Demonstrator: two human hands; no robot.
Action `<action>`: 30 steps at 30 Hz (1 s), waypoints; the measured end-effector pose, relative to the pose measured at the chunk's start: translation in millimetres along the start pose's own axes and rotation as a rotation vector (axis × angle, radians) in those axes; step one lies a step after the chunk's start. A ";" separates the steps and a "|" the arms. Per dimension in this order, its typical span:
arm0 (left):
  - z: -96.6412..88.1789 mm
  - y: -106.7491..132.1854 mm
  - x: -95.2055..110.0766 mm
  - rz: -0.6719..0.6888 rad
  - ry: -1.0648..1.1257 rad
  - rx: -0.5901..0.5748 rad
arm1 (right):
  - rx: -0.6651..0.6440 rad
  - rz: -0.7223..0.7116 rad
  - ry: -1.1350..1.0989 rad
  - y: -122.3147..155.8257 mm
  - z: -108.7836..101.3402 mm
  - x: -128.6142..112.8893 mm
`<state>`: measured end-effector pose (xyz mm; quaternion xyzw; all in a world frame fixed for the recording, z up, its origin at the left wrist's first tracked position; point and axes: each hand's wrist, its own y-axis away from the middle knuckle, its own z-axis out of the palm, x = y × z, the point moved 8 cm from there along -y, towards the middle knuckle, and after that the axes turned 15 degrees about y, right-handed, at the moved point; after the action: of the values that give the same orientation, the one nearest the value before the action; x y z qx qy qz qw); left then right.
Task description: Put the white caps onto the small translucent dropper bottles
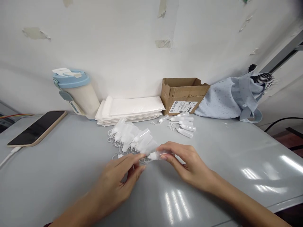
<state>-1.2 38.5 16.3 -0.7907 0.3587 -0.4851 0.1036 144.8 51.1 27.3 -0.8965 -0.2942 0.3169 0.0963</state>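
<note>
My right hand (187, 165) pinches a small clear plastic bottle (158, 155) with a white cap, held level just above the grey table (71, 176). My left hand (118, 179) is close beside it, thumb and fingers pinched at the cap end near a thin white loop; what it grips is too small to name. Just behind both hands lies a heap of several identical small bottles (132, 137). A second, tidier row of bottles (183, 123) lies further back to the right.
A stack of white padded envelopes (132, 108) lies against the wall. An open cardboard box (183, 94) stands to its right, a pale blue cloth bag (233, 96) beyond. A blue-lidded tumbler (75, 91) and a charging phone (38, 127) sit at left.
</note>
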 end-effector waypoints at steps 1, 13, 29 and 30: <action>-1.8 -0.3 -1.1 -0.023 0.000 0.011 | 0.002 0.015 -0.005 -0.3 -0.5 1.8; -2.2 0.7 1.4 -0.043 0.022 0.020 | -0.011 -0.008 -0.010 0.1 5.5 -2.7; 3.7 2.7 3.8 0.012 0.017 -0.010 | 0.000 -0.036 -0.024 3.4 12.3 -5.1; 3.9 2.8 3.4 0.009 0.025 -0.010 | 0.003 -0.039 -0.021 3.4 12.4 -5.3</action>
<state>1.7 33.5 15.3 -0.7834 0.3660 -0.4928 0.0971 135.3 45.0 19.1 -0.8872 -0.3120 0.3246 0.1006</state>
